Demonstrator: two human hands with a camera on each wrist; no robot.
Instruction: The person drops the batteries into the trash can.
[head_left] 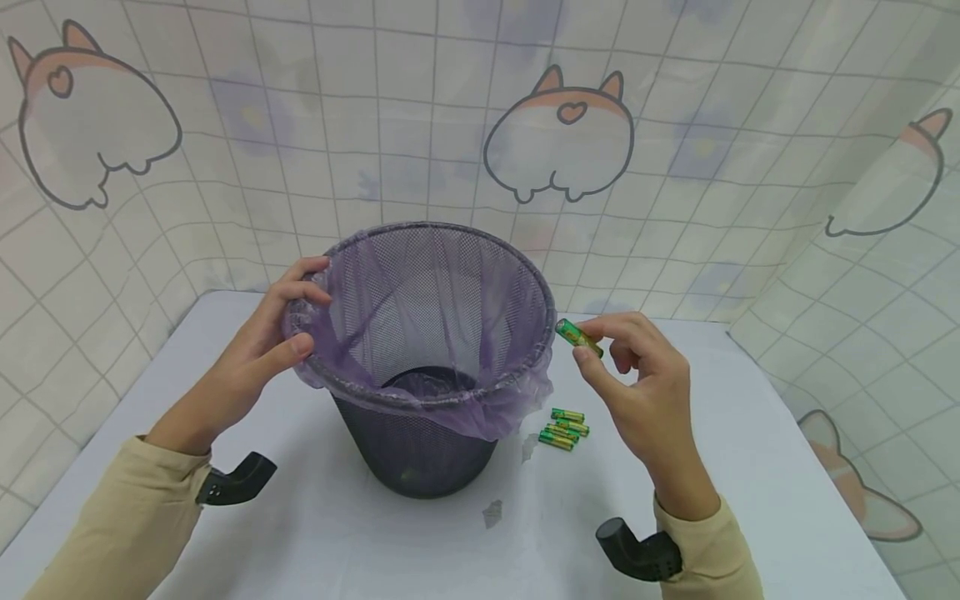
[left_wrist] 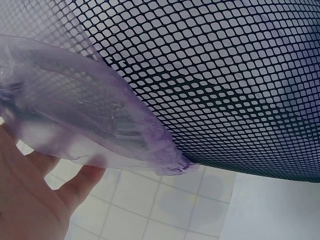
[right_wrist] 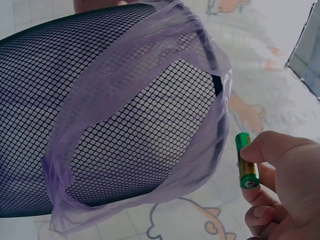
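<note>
A black mesh wastebasket [head_left: 427,450] stands on the white table, lined with a thin purple bag [head_left: 495,408] folded over its rim. My left hand [head_left: 258,342] grips the rim at its left side, fingers over the edge and thumb outside; in the left wrist view that hand [left_wrist: 40,185] lies against the bag. Just right of the rim, my right hand [head_left: 645,375] pinches a green battery [head_left: 579,338] between thumb and fingers. The right wrist view shows the battery [right_wrist: 246,161] apart from the bag. Several green batteries [head_left: 562,430] lie in a group on the table.
The white table [head_left: 315,533] carries two small grey patches [head_left: 492,514] in front of the batteries. Behind and beside it hangs a tile-patterned curtain [head_left: 420,108] with cartoon animals. Each sleeve bears a black wrist device [head_left: 238,480].
</note>
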